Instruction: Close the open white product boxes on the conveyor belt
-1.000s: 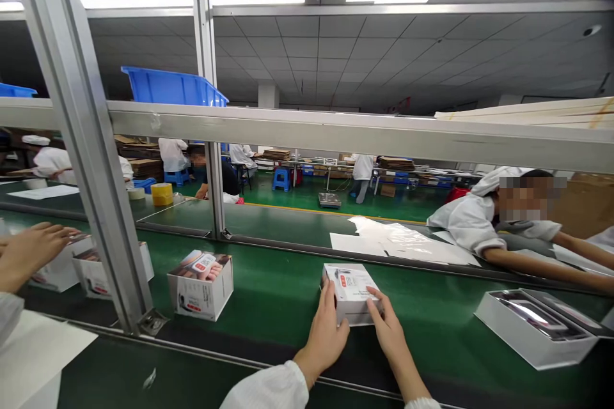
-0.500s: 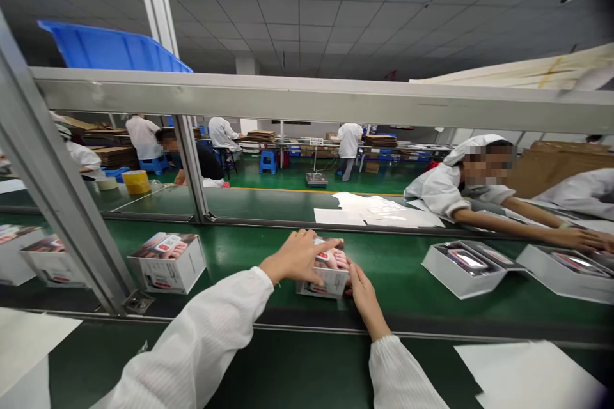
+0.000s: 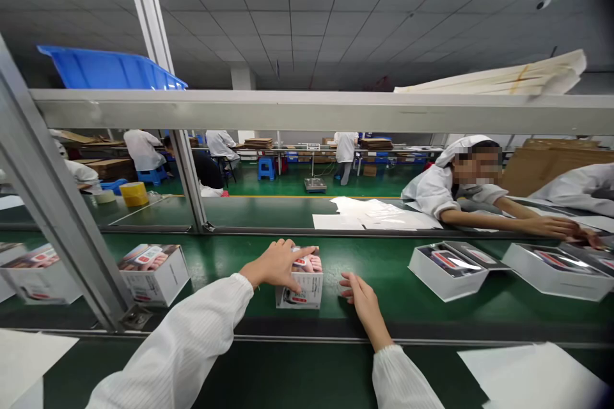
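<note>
Step in hand: and here the left hand (image 3: 275, 265) lies across a closed printed carton (image 3: 301, 296) on the line, which looks like a check or squaring-up of the carton rather than a lift.

Left hand: spread, fingers draped over the carton's top from about 9 o'clock, not pinching; it rests on the carton.

Right hand (image 3: 361, 303): open, fingers loosely together, just beside the carton at 3 o'clock, apart from it and pinching nothing.

Carton's place: on the green conveyor belt (image 3: 384, 257), at 6 o'clock from the middle of the view, near the belt's edge closest to the wearer.

Which way it points: photo-printed top face up, a white side with a small picture toward the wearer, sitting flat and roughly square to the belt.

Long axis: hard to call with the left hand over the top, but the near side looks wider than tall, so it seems to run along the belt, 9 to 3 o'clock.

Next move calls for: any lift needs the right hand closed onto the free side, opposite the left.

Around it: a second carton (image 3: 153, 276) at 9 o'clock, open white boxes (image 3: 446, 281) at 3 o'clock.

Across the belt: loose paper sheets (image 3: 369, 214) at 12 o'clock, a co-worker's white sleeve (image 3: 432, 192) at 1 o'clock, arms stretched toward 3 o'clock.
</note>
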Action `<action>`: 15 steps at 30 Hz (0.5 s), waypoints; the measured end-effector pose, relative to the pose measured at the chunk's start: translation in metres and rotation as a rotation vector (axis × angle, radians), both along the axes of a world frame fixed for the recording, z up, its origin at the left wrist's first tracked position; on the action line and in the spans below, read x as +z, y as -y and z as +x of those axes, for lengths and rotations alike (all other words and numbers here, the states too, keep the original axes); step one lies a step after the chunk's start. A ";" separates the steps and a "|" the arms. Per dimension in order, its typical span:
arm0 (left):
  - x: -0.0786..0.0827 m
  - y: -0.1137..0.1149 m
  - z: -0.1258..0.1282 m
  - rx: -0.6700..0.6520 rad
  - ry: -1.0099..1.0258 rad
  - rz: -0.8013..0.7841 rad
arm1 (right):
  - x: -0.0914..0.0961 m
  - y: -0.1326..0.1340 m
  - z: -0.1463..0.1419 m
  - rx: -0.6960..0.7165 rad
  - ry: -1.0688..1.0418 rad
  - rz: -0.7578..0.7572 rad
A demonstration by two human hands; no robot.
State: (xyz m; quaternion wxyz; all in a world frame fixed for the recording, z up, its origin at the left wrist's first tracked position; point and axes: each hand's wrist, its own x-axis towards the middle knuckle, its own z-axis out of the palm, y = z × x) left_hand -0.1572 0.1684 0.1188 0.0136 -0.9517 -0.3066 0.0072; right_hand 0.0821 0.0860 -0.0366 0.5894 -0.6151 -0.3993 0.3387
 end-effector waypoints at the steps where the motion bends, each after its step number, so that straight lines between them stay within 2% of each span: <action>1: -0.001 -0.002 -0.003 0.001 -0.001 0.002 | -0.002 0.000 0.001 -0.002 -0.006 -0.001; 6: -0.001 -0.007 -0.020 0.018 0.008 -0.015 | -0.009 -0.005 0.005 -0.013 -0.029 0.003; 8: 0.001 0.002 -0.021 -0.002 0.068 0.045 | -0.009 -0.005 0.006 -0.025 -0.053 0.019; 10: -0.006 0.021 -0.015 -0.059 0.184 0.122 | -0.007 -0.005 0.007 -0.046 -0.090 0.040; 12: -0.027 0.046 -0.002 -0.168 0.309 0.131 | -0.006 -0.004 0.008 -0.071 -0.133 0.063; 14: -0.067 0.071 0.016 -0.294 0.397 0.045 | -0.006 -0.004 0.009 -0.091 -0.173 0.084; 15: -0.091 0.080 0.026 -0.304 0.422 -0.032 | -0.006 -0.004 0.010 -0.098 -0.190 0.093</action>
